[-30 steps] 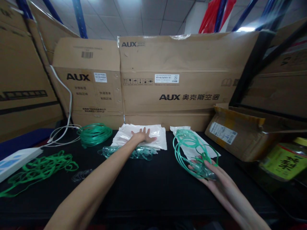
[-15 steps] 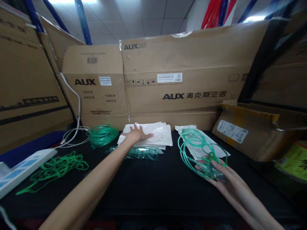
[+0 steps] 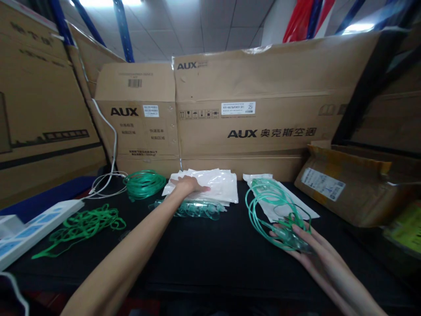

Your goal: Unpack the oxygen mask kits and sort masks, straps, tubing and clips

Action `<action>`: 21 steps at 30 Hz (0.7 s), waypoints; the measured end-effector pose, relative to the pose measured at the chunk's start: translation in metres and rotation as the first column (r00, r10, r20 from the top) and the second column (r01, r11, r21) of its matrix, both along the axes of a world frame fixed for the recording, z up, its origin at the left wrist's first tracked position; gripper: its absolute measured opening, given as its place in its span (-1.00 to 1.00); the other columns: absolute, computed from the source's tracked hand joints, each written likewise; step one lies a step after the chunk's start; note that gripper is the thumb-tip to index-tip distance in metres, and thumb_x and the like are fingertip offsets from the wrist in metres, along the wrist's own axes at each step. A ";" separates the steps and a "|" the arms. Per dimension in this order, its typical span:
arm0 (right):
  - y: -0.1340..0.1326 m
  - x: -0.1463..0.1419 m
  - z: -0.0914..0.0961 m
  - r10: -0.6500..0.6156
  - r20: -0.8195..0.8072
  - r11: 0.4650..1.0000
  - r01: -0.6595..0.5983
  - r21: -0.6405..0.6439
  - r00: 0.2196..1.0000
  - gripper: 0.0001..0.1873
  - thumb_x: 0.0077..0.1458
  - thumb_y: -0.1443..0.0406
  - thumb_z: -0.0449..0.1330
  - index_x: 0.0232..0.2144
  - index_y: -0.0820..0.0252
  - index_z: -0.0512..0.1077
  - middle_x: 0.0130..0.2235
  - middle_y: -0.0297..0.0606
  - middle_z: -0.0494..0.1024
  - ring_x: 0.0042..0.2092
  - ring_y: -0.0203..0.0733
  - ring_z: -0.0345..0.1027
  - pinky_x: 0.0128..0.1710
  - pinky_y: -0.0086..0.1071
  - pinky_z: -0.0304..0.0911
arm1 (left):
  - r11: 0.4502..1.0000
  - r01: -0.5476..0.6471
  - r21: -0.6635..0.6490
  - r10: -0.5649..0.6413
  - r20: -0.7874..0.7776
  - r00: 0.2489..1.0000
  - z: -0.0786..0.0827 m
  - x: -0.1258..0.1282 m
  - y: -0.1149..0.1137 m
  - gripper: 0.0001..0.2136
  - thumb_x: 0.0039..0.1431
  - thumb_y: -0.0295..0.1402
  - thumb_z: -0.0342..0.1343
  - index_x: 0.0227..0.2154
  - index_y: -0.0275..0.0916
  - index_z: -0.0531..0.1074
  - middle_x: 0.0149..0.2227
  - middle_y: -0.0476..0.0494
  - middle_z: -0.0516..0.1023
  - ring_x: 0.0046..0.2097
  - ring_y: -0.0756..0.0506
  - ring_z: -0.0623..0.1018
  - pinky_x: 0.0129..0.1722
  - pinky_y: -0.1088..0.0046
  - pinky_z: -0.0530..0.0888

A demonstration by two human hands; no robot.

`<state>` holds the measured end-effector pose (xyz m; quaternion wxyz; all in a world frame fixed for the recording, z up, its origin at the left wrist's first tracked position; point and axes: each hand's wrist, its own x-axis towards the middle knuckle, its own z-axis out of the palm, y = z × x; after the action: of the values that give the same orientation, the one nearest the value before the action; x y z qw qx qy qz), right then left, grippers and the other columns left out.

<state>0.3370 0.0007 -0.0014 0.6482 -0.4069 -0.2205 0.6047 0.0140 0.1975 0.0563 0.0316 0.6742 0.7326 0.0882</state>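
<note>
My left hand (image 3: 188, 184) lies on a stack of white plastic pouches (image 3: 219, 184), thumb stretched out to the right and fingers reaching toward the left side. In front of the stack sits a row of clear green plastic masks (image 3: 200, 210), partly behind my left forearm. My right hand (image 3: 305, 241) is closed around a clear oxygen mask (image 3: 291, 237) with coiled green tubing (image 3: 255, 215). The coil hangs over a white pouch (image 3: 284, 197) lying on the black table (image 3: 210, 259). Some fingers of my right hand are hidden by the mask.
At the left are a coil of green tubing (image 3: 144, 184), a tangle of green elastic straps (image 3: 87, 226) and a white power strip (image 3: 39, 228) with its cable. An open cardboard box (image 3: 348, 184) stands at the right. Large cardboard panels (image 3: 246, 92) wall the back.
The fingers of my left hand have drawn slightly closer together on the pouches. My right hand keeps its hold on the mask and tubing. The whole view has shifted a little.
</note>
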 end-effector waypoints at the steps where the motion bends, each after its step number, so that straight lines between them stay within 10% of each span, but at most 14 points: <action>1: 0.000 0.000 0.001 -0.004 0.006 1.000 0.004 0.004 1.000 -0.45 -0.18 0.39 0.56 -0.07 0.19 0.56 -0.07 -0.11 0.70 -0.17 0.09 0.66 -0.06 -0.08 0.57 | 1.000 -0.014 0.020 0.014 -0.009 1.000 0.005 0.002 -0.004 -0.10 -0.12 0.39 0.17 0.10 -0.27 0.56 0.26 -0.66 0.38 0.29 -0.83 0.21 0.11 -0.66 -0.04; 5: -0.002 -0.004 0.001 -0.009 0.044 1.000 0.008 0.020 0.999 -0.41 -0.15 0.37 0.55 -0.02 0.18 0.54 -0.06 -0.13 0.70 -0.12 0.05 0.65 -0.04 -0.13 0.57 | 0.970 0.093 0.225 -0.091 -0.018 0.996 0.023 0.017 -0.037 -0.36 0.31 0.12 0.02 0.09 -0.41 0.53 0.33 -0.61 0.28 0.38 -0.66 0.13 0.25 -0.51 -0.07; 9: -0.009 -0.017 0.000 0.027 0.008 0.999 -0.027 -0.027 1.000 -0.51 -0.07 0.28 0.53 -0.08 0.26 0.55 -0.13 -0.09 0.71 -0.11 0.08 0.64 -0.01 -0.09 0.55 | 0.852 0.352 0.387 -0.391 0.026 0.920 0.022 0.044 -0.104 -0.58 0.46 -0.11 -0.07 0.15 -0.26 0.45 0.19 -0.25 0.52 0.22 -0.21 0.48 0.29 0.15 0.31; 14: -0.027 -0.034 0.004 0.184 0.121 0.983 -0.186 0.001 0.975 -0.56 0.12 0.20 0.43 0.05 0.12 0.53 0.06 -0.17 0.64 0.06 0.00 0.56 0.04 -0.16 0.52 | 0.576 0.621 0.531 -0.799 0.207 0.564 -0.014 0.080 -0.186 -0.81 0.39 -0.27 0.12 -0.09 -0.22 0.55 -0.08 -0.11 0.65 -0.02 -0.14 0.57 0.08 0.25 0.45; 21: -0.032 -0.037 0.011 0.322 0.267 0.944 -0.329 -0.019 0.908 -0.52 0.22 0.10 0.33 0.15 0.08 0.50 0.13 -0.12 0.59 0.09 0.04 0.52 -0.02 -0.15 0.54 | 0.650 0.642 0.407 -0.759 0.325 0.564 -0.063 0.087 -0.210 -0.81 0.31 -0.27 0.24 -0.06 -0.15 0.49 -0.07 -0.05 0.61 -0.02 -0.16 0.54 0.04 0.21 0.41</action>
<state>0.3000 -0.0314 0.0095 0.5079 -0.4335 -0.3783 0.6411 0.1010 -0.0123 -0.0063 0.1573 0.8660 0.3536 0.3167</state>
